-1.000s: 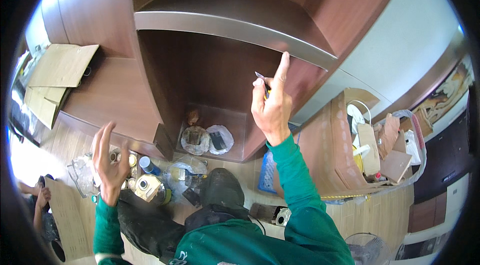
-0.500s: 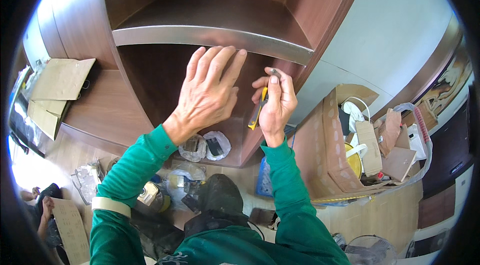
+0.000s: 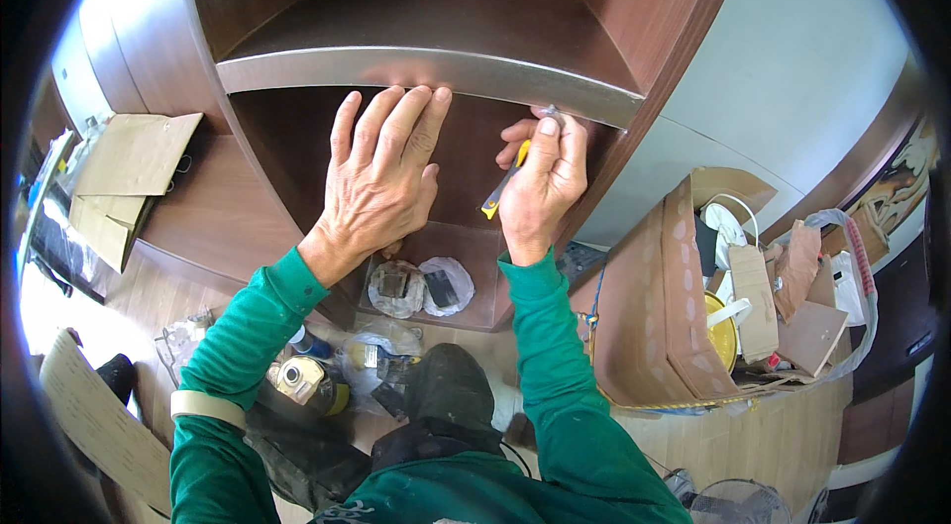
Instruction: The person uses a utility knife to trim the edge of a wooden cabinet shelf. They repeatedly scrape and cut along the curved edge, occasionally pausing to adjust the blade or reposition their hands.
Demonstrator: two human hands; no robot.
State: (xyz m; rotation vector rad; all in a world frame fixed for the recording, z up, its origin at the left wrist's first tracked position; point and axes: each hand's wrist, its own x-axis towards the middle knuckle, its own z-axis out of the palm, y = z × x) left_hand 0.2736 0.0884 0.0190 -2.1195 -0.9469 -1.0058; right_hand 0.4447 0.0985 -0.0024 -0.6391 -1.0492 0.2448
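Note:
A shiny metal strip (image 3: 426,65) runs along the front edge of the dark brown cabinet shelf (image 3: 436,14). My left hand (image 3: 381,167) is open, its fingers stretched out with the tips at the strip's lower edge. My right hand (image 3: 545,177) is closed round what looks like a yellow and grey utility knife (image 3: 505,184), held below the strip's right end. Between that hand's thumb and forefinger sits a small greyish scrap (image 3: 551,112), too small to name. A cream ring like a tape roll (image 3: 208,407) circles my left sleeve.
At the right stands a large cardboard box (image 3: 644,316) full of scraps and a yellow bucket. Two plastic-wrapped pieces (image 3: 446,288) lie on the cabinet's base. Tools and bags (image 3: 371,361) clutter the floor by my legs. Cardboard (image 3: 134,162) rests at the left.
My left hand has shifted left along the strip. My right hand has risen slightly, close to the strip's lower edge, still holding the knife. At lower left, a person's cardboard sheet has moved up.

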